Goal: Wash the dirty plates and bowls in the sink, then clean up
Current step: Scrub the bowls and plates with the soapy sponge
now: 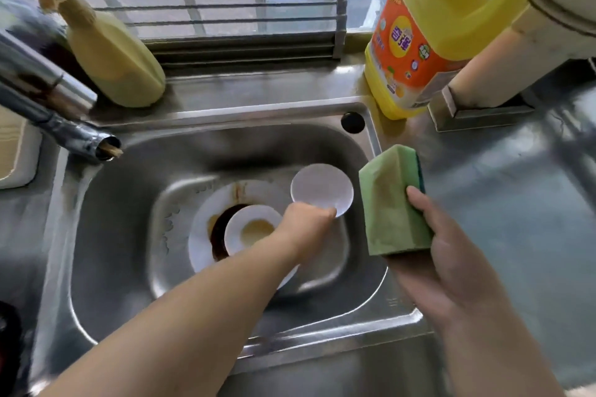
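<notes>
The left hand (306, 219) reaches down into the sink (129, 203) and grips the near rim of a small white bowl (322, 188). The fingers curl around the edge; the exact finger placement is blurred. The bowl is tilted, its inside facing the camera, which suggests it is being lifted clear for scrubbing.

The right hand (451, 267) holds a green sponge (393, 203) above the right edge of the sink, thumb on the front face, fingers behind. The sponge stands upright, well apart from the bowl. This position keeps it ready to meet the bowl once raised.

The remaining dishes lie on the sink floor. A large white plate (200, 235) carries dark brown sauce, and a second bowl (251, 229) with yellowish residue rests on it. Both sit under the left forearm and appear unwashed.

The tap (64, 126) points over the left side of the sink; no water flow is visible. A yellow detergent bottle (429, 35) stands on the counter behind the sink's right corner, near the sponge hand. A yellow brush (106, 51) leans on the ledge behind the tap.

Judgement: washing is at an early stage.
</notes>
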Available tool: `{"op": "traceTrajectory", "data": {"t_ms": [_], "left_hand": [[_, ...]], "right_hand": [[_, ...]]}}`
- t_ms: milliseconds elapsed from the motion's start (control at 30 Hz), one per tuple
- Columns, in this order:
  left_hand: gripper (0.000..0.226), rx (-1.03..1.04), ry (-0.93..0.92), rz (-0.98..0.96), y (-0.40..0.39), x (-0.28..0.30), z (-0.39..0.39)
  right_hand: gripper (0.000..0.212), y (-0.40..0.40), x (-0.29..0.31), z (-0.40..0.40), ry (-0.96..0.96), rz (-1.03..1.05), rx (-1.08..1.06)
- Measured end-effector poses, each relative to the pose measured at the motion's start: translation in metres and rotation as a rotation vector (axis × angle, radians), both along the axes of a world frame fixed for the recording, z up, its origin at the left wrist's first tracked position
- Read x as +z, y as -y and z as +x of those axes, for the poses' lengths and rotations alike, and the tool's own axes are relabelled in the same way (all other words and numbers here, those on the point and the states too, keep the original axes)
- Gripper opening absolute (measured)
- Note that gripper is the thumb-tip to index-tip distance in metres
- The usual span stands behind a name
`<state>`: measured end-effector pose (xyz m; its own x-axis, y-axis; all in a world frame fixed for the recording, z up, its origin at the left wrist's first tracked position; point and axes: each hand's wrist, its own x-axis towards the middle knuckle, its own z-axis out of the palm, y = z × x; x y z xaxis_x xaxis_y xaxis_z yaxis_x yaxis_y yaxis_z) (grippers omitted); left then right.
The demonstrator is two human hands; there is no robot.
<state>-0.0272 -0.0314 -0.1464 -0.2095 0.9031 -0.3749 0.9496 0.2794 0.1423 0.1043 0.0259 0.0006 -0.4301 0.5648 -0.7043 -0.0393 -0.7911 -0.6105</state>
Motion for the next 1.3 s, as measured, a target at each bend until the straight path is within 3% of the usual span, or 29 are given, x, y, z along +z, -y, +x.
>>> {"op": "traceTrajectory", "data": {"t_ms": [233, 533, 633, 700, 767, 833, 933, 1000, 1100, 1233, 1300], "left_hand": [[0.047, -0.057, 0.000, -0.085, -0.008, -0.041, 0.015], [0.047, 0.001, 0.068, -0.127, -0.006, -0.043, 0.011], [0.039, 0.138, 0.167, 0.210, 0.023, -0.030, -0.003], [0.031, 0.327, 0.068, 0.484, 0.051, -0.026, -0.020], [0.038, 0.618, 0.048, 0.343, 0.080, -0.021, -0.044], [0.039, 0.838, 0.173, 0.078, 0.102, -0.024, -0.067], [0.023, 0.979, 0.436, -0.095, 0.113, -0.034, -0.084], [0.012, 0.992, 0.526, -0.140, 0.111, -0.040, -0.084], [0.012, 1.042, 0.594, -0.169, 0.111, -0.046, -0.081], [0.022, 1.108, 0.629, -0.128, 0.113, -0.042, -0.081], [0.023, 1.147, 0.651, -0.100, 0.115, -0.032, -0.081]], "right_hand": [[0.031, -0.009, 0.003, 0.009, -0.064, -0.052, -0.015], [0.026, -0.007, 0.002, -0.001, -0.089, -0.062, 0.053], [0.028, -0.006, 0.004, -0.004, -0.065, -0.055, 0.072], [0.031, -0.007, 0.005, -0.004, -0.049, -0.051, 0.078], [0.030, -0.008, 0.003, -0.004, -0.028, -0.052, 0.074], [0.031, -0.009, 0.000, -0.004, -0.017, -0.065, 0.068], [0.066, -0.004, -0.009, -0.009, -0.016, -0.078, 0.120], [0.078, 0.000, -0.014, -0.011, -0.015, -0.092, 0.171], [0.074, 0.008, -0.016, -0.017, -0.008, -0.072, 0.228], [0.033, 0.012, -0.018, -0.019, 0.067, -0.017, 0.255], [0.044, 0.016, -0.023, -0.020, 0.177, 0.090, 0.357]]}}
